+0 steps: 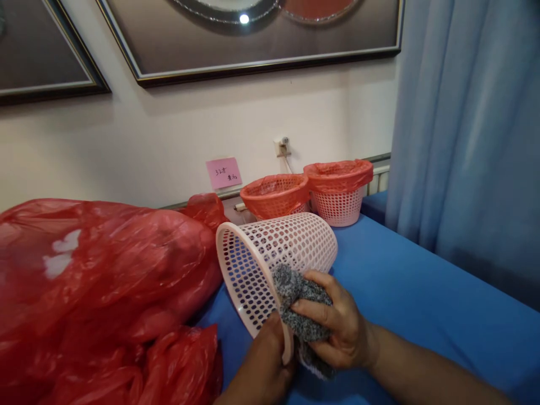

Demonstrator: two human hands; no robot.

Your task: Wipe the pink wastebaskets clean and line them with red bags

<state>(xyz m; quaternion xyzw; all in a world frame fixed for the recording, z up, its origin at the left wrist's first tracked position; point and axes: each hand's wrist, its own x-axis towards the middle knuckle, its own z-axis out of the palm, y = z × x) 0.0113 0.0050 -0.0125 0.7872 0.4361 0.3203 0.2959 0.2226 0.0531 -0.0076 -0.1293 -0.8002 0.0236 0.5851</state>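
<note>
A pale pink perforated basket (291, 236) lies tilted on its side, its open mouth facing left and toward me. My left hand (268, 360) is closed on the basket's rim at its lower edge. In my right hand (341, 323) is a bunched grey cloth (301, 298), pressed against the outside of the basket near the rim. Part of the cloth hangs below my fingers. My left fingertips are partly hidden by the rim.
Red plastic bags (105, 270) are heaped at the left. Two baskets with red liners, one (276, 194) beside the other (337, 205), stand at the back on the blue surface (405, 281). A blue curtain (468, 140) hangs at the right.
</note>
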